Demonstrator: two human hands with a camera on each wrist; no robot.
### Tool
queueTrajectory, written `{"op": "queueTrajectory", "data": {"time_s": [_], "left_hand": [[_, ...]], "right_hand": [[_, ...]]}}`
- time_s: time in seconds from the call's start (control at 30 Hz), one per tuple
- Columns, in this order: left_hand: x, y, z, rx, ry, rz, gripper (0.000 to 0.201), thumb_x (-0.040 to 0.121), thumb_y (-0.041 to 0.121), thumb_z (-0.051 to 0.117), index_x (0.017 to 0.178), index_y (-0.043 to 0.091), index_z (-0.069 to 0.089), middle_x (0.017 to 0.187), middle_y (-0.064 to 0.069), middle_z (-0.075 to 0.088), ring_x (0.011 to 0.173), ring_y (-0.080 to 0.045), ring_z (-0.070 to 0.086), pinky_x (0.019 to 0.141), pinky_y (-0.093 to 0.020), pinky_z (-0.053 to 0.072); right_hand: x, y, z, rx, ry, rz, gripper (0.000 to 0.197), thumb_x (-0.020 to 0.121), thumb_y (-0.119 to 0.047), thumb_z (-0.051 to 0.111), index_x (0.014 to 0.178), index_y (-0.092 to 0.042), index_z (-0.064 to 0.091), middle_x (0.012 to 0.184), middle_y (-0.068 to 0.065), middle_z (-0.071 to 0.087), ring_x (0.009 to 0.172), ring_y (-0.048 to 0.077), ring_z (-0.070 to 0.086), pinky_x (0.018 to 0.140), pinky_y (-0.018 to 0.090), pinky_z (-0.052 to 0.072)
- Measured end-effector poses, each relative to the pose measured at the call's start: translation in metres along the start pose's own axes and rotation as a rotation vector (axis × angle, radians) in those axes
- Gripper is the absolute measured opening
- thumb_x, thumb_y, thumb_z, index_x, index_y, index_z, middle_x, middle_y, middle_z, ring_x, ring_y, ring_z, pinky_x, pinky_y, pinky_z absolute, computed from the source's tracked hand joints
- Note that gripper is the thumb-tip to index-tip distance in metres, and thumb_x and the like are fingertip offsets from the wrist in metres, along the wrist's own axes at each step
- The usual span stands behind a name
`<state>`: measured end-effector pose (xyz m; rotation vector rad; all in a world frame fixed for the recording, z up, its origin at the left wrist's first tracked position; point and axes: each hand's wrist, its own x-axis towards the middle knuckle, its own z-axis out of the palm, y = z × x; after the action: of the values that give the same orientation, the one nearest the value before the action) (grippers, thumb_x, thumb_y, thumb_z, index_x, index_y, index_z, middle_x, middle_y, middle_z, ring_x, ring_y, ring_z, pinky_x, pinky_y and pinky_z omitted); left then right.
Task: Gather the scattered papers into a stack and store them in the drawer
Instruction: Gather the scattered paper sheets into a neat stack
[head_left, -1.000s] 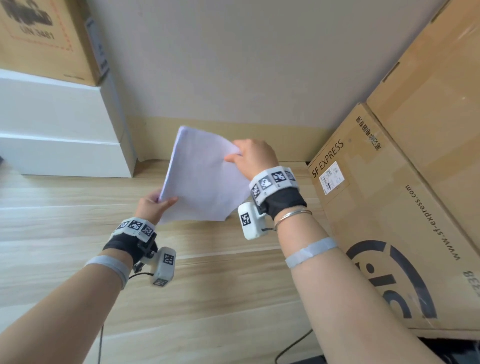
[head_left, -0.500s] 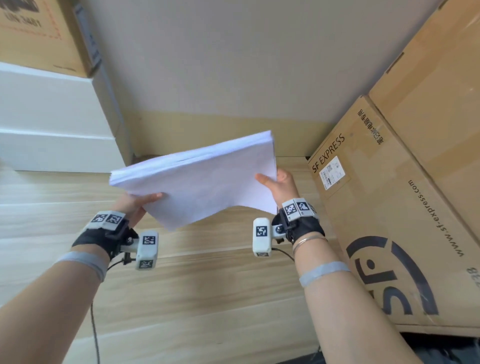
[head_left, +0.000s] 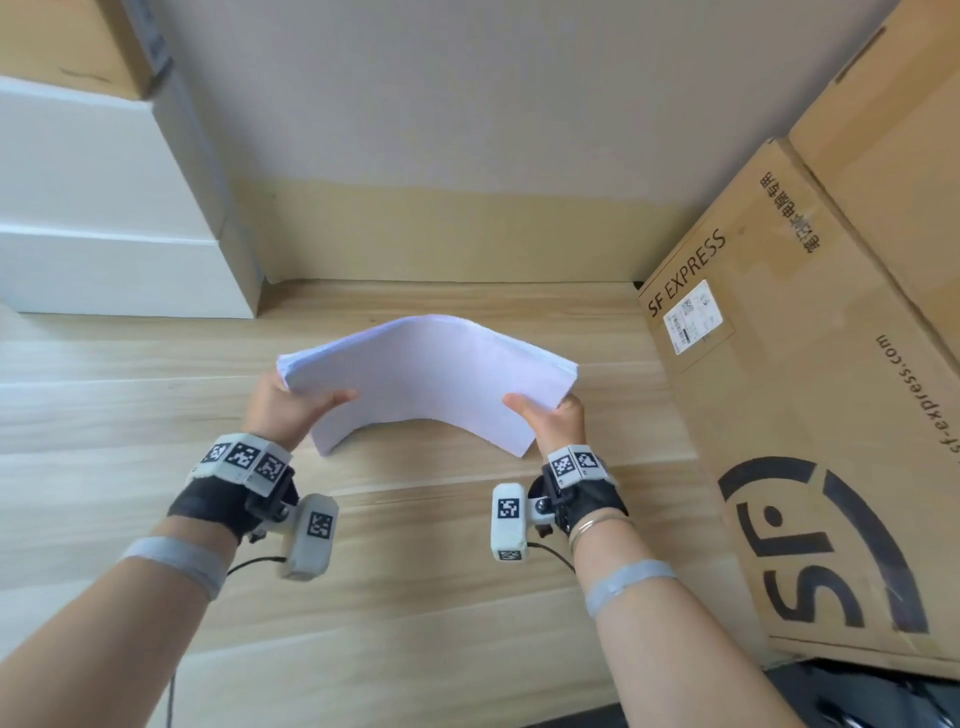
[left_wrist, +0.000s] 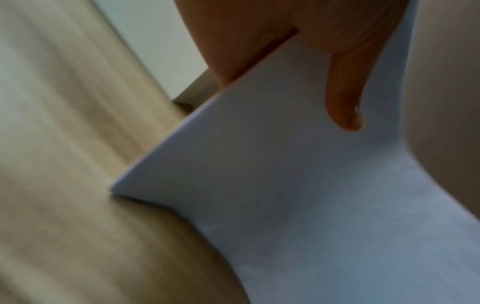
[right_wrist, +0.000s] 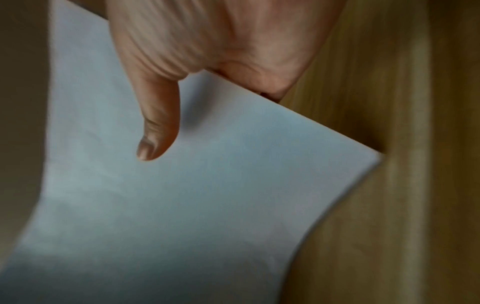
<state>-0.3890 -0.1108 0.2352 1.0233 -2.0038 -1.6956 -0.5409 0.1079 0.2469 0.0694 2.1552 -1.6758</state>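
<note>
A stack of white papers (head_left: 426, 379) is held above the wooden surface (head_left: 415, 597), bowed upward in the middle. My left hand (head_left: 291, 405) grips its left edge, thumb on top. My right hand (head_left: 550, 415) grips the right edge in the same way. The left wrist view has the left thumb (left_wrist: 345, 98) lying on the paper stack (left_wrist: 298, 195). In the right wrist view the right thumb (right_wrist: 158, 123) presses the top sheet of the stack (right_wrist: 182, 195). The fingers under the stack are hidden. No drawer front is plainly seen.
A white cabinet or box (head_left: 104, 218) stands at the back left, with a cardboard box (head_left: 67, 47) on top. Large SF Express cartons (head_left: 810, 415) fill the right side. A plain wall (head_left: 467, 104) closes the back. A cable (head_left: 249, 564) hangs from the left wrist camera.
The stack has come down from chest height and turned level. Both hands have moved to its side edges, and the papers now arch upward between them.
</note>
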Motion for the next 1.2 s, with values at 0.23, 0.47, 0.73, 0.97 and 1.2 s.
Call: {"op": "queueTrajectory", "data": {"time_s": [0.23,0.47,0.73,0.97,1.2], "left_hand": [[0.004,-0.015,0.014,-0.139,0.154,-0.11,0.024,0.074,0.004,0.073,0.075,0.023,0.058,0.069,0.011,0.066,0.08,-0.011,0.062,0.07,-0.028,0.048],[0.007,-0.019,-0.001,-0.175,0.123,-0.062,0.032,0.071,0.001,0.074,0.079,0.029,0.06,0.067,0.017,0.072,0.07,0.002,0.065,0.077,-0.024,0.053],[0.012,-0.025,0.001,-0.261,0.187,-0.129,0.049,0.06,0.016,0.082,0.101,0.026,0.057,0.11,-0.009,0.064,0.106,-0.029,0.06,0.1,-0.046,0.046],[0.038,0.034,-0.027,0.264,0.161,0.217,0.091,0.068,0.008,0.079,0.144,0.022,0.032,0.147,-0.006,0.039,0.139,-0.02,0.03,0.114,-0.03,0.022],[0.031,0.089,-0.02,0.451,-0.274,0.255,0.044,0.082,0.008,0.067,0.058,0.044,0.057,0.051,0.045,0.054,0.058,0.018,0.053,0.056,-0.006,0.037]], "right_hand": [[0.003,0.014,0.015,0.033,0.072,0.006,0.021,0.072,-0.001,0.077,0.081,-0.012,0.062,0.084,-0.001,0.065,0.075,0.012,0.062,0.065,0.018,0.049],[0.009,0.028,0.01,0.017,0.039,0.028,0.019,0.07,0.002,0.078,0.076,-0.011,0.065,0.082,0.001,0.066,0.062,-0.001,0.061,0.051,0.001,0.047],[0.016,0.016,0.019,-0.167,0.09,0.033,0.023,0.07,-0.011,0.081,0.06,-0.015,0.06,0.079,0.009,0.067,0.075,0.017,0.06,0.066,0.026,0.044],[0.014,-0.092,0.016,-0.735,-0.16,-0.332,0.012,0.076,-0.026,0.073,0.069,-0.016,0.072,0.066,0.008,0.064,0.074,0.025,0.061,0.063,0.025,0.038],[-0.009,-0.15,0.034,-1.037,-0.31,-0.66,0.019,0.074,-0.027,0.071,0.092,-0.022,0.074,0.087,0.006,0.074,0.085,0.027,0.064,0.068,0.028,0.048]]}}
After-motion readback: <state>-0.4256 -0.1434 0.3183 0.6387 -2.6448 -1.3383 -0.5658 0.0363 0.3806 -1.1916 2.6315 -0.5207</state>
